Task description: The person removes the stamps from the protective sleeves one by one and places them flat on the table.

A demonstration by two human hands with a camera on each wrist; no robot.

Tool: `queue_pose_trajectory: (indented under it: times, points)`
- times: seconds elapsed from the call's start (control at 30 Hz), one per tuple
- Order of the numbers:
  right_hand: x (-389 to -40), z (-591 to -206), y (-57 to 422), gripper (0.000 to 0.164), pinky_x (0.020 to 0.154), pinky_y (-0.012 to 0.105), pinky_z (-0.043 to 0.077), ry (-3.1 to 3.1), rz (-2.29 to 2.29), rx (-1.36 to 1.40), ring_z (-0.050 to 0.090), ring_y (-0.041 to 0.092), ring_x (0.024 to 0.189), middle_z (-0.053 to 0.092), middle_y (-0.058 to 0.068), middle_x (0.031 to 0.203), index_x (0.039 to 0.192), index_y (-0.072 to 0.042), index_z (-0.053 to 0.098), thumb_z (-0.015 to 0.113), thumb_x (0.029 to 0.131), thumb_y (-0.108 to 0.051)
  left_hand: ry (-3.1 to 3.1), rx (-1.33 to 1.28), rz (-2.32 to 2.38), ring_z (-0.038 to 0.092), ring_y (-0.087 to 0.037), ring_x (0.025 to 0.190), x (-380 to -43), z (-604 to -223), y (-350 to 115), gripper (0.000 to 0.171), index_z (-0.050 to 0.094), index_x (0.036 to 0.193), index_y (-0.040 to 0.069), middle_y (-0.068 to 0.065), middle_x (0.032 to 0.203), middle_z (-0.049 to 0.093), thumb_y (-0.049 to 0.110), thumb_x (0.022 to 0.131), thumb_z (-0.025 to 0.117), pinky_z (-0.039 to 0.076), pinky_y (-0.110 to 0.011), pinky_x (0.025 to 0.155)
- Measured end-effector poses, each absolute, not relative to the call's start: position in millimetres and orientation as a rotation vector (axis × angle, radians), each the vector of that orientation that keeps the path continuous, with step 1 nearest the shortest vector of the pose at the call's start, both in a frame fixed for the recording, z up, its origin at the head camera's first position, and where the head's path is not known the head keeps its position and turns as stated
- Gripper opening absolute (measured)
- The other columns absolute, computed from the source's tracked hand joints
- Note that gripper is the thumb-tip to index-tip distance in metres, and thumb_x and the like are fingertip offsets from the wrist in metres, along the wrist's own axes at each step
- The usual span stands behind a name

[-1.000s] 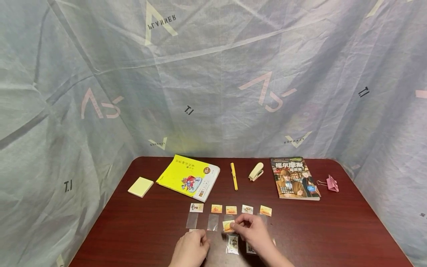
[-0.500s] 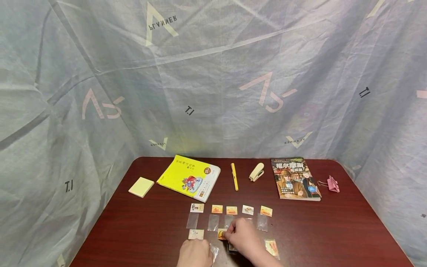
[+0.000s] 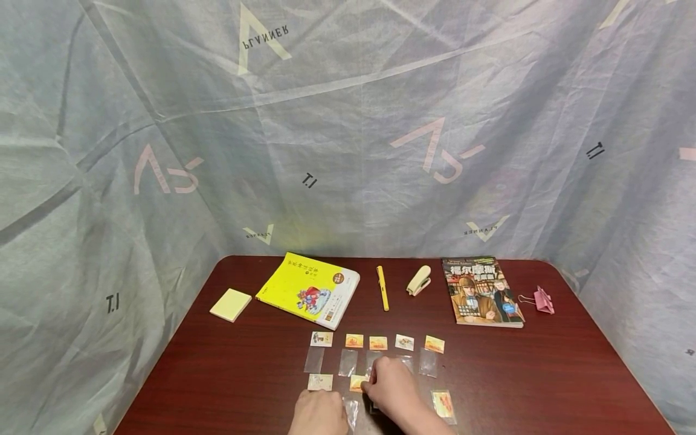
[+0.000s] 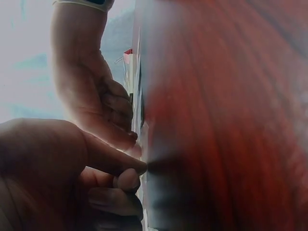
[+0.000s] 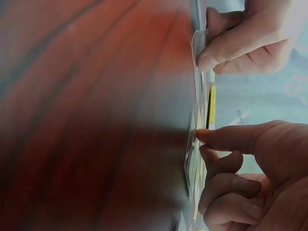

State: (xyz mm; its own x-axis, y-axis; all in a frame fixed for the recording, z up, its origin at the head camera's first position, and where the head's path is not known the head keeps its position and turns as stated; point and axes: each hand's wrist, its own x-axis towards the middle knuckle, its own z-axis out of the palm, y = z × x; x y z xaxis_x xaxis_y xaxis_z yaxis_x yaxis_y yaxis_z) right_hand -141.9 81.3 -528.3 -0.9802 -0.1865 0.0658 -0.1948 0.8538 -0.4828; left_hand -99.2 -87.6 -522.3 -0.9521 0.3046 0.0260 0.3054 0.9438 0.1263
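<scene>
My left hand [image 3: 319, 414] is low in the head view, beside a clear plastic sleeve [image 3: 352, 412]. In the right wrist view its thumb and finger pinch the edge of a sleeve [image 5: 196, 48]. My right hand [image 3: 396, 389] pinches the right corner of a yellow stamp [image 3: 356, 383], low over the tabletop. The right wrist view shows the thumb tip against it and the other fingers curled. A pale stamp [image 3: 320, 382] lies just beyond the left hand. A sleeved orange stamp [image 3: 443, 404] lies to the right. Dark sleeved stamps are mostly hidden under my right hand.
Ahead runs a row of stamps [image 3: 354, 341], with small clear sleeves [image 3: 348, 362] below it. Farther back lie a sticky-note pad [image 3: 231, 304], a yellow book [image 3: 308, 290], a yellow pen [image 3: 383, 289], a stapler [image 3: 418, 281], another book [image 3: 481, 291] and a pink binder clip [image 3: 542, 300].
My right hand has carried the yellow stamp left and toward me, beside the sleeve. The left hand has shifted slightly nearer me, uncovering the pale stamp. The sleeved orange stamp now shows fully.
</scene>
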Motion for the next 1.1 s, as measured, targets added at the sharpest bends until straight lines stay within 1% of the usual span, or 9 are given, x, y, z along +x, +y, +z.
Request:
queue_pose_trajectory:
  times: [0.33, 0.47, 0.53, 0.63, 0.7, 0.77, 0.83, 1.0, 1.1]
  points:
    - [-141.6, -525.5, 85.0, 0.029, 0.045, 0.023, 0.036, -2.982, 0.903, 0.296, 0.042, 0.005, 0.045, 0.047, -0.013, 0.049, 0.053, -0.023, 0.052, 0.074, 0.070, -0.030, -3.104, -0.467, -0.263, 0.052, -0.016, 0.048, -101.5, -518.4, -87.9, 0.023, 0.053, 0.045, 0.018, 0.001, 0.047, 0.053, 0.018, 0.065, 0.064, 0.032, -0.036, 0.052]
    - [-142.4, -521.5, 91.9, 0.027, 0.044, 0.022, 0.036, -2.955, 0.983, 0.275, 0.040, 0.005, 0.044, 0.046, -0.012, 0.049, 0.055, -0.022, 0.052, 0.071, 0.073, -0.027, -2.978, -0.487, -0.233, 0.051, -0.018, 0.046, -104.8, -514.5, -83.6, 0.029, 0.050, 0.045, 0.017, 0.000, 0.046, 0.052, 0.022, 0.070, 0.064, 0.031, -0.035, 0.051]
    - [-143.0, -517.9, 97.3, 0.029, 0.044, 0.023, 0.035, -2.950, 1.045, 0.245, 0.039, 0.005, 0.043, 0.044, -0.012, 0.048, 0.055, -0.020, 0.051, 0.069, 0.076, -0.027, -2.931, -0.485, -0.235, 0.051, -0.019, 0.048, -107.8, -512.0, -78.3, 0.031, 0.053, 0.049, 0.016, -0.001, 0.048, 0.054, 0.028, 0.075, 0.065, 0.032, -0.035, 0.052]
    - [-144.4, -512.7, 107.2, 0.032, 0.043, 0.023, 0.033, -2.941, 1.117, 0.198, 0.036, 0.006, 0.042, 0.041, -0.011, 0.047, 0.055, -0.019, 0.050, 0.068, 0.081, -0.028, -2.910, -0.472, -0.258, 0.054, -0.021, 0.057, -112.3, -509.3, -66.6, 0.030, 0.065, 0.066, 0.012, -0.002, 0.058, 0.061, 0.040, 0.079, 0.065, 0.037, -0.038, 0.058]
    - [-144.8, -509.5, 114.3, 0.033, 0.042, 0.023, 0.032, -2.941, 1.161, 0.155, 0.036, 0.006, 0.042, 0.040, -0.010, 0.047, 0.056, -0.018, 0.051, 0.067, 0.083, -0.029, -2.943, -0.463, -0.266, 0.057, -0.023, 0.066, -114.2, -507.8, -58.0, 0.037, 0.068, 0.080, 0.010, -0.004, 0.067, 0.065, 0.047, 0.080, 0.064, 0.041, -0.041, 0.066]
    - [-145.0, -507.6, 121.2, 0.033, 0.043, 0.023, 0.033, -2.935, 1.176, 0.120, 0.038, 0.007, 0.043, 0.042, -0.010, 0.048, 0.057, -0.018, 0.052, 0.067, 0.084, -0.030, -2.963, -0.471, -0.248, 0.059, -0.025, 0.074, -115.2, -507.8, -49.8, 0.045, 0.069, 0.090, 0.008, -0.006, 0.075, 0.067, 0.051, 0.079, 0.064, 0.043, -0.045, 0.073]
    - [-144.9, -506.7, 127.2, 0.033, 0.044, 0.023, 0.034, -2.933, 1.184, 0.076, 0.039, 0.007, 0.043, 0.043, -0.009, 0.048, 0.057, -0.018, 0.053, 0.067, 0.084, -0.030, -2.972, -0.494, -0.212, 0.060, -0.026, 0.077, -116.0, -508.9, -42.4, 0.050, 0.069, 0.093, 0.007, -0.008, 0.078, 0.068, 0.055, 0.078, 0.063, 0.043, -0.046, 0.075]
    - [-143.0, -507.9, 136.7, 0.034, 0.045, 0.024, 0.033, -2.921, 1.180, -0.001, 0.039, 0.008, 0.045, 0.044, -0.008, 0.048, 0.056, -0.017, 0.054, 0.068, 0.084, -0.030, -2.993, -0.528, -0.094, 0.058, -0.028, 0.081, -118.5, -514.4, -28.8, 0.060, 0.067, 0.098, 0.008, -0.011, 0.081, 0.066, 0.063, 0.072, 0.065, 0.041, -0.044, 0.074]
    - [-141.8, -509.1, 140.0, 0.033, 0.047, 0.024, 0.032, -2.917, 1.182, -0.021, 0.039, 0.008, 0.047, 0.045, -0.008, 0.050, 0.056, -0.018, 0.054, 0.068, 0.084, -0.031, -3.013, -0.518, -0.035, 0.057, -0.029, 0.087, -119.4, -517.0, -24.5, 0.067, 0.066, 0.102, 0.008, -0.013, 0.086, 0.064, 0.066, 0.069, 0.066, 0.042, -0.046, 0.080]
